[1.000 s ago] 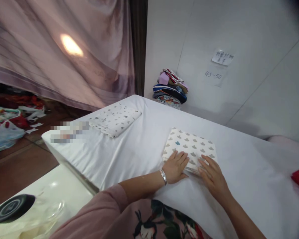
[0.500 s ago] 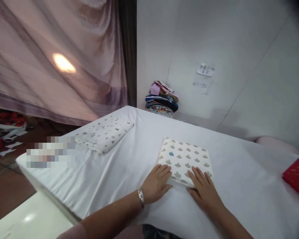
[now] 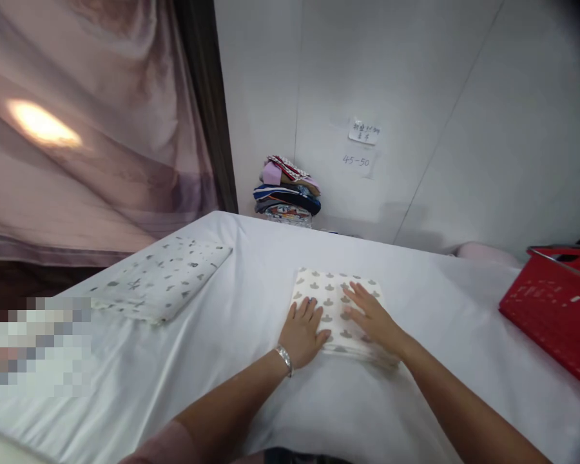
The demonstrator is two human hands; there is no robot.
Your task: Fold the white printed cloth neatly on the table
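A folded cream cloth (image 3: 327,293) with a grey repeating print lies on the white-covered table (image 3: 251,270) in front of me. My left hand (image 3: 303,332) rests flat on its near left edge, fingers spread, a silver bracelet on the wrist. My right hand (image 3: 371,316) lies flat on top of the cloth, fingers stretched toward its middle. Neither hand holds anything.
A second folded white patterned cloth (image 3: 159,285) lies at the table's left. A stack of folded colourful clothes (image 3: 286,190) sits against the far wall, below a paper note (image 3: 364,133). A red basket (image 3: 555,303) stands at the right. A pinkish curtain (image 3: 87,116) hangs at the left.
My right hand has slid forward from the cloth's near edge onto its middle. My head has turned right, bringing the red basket further into view.
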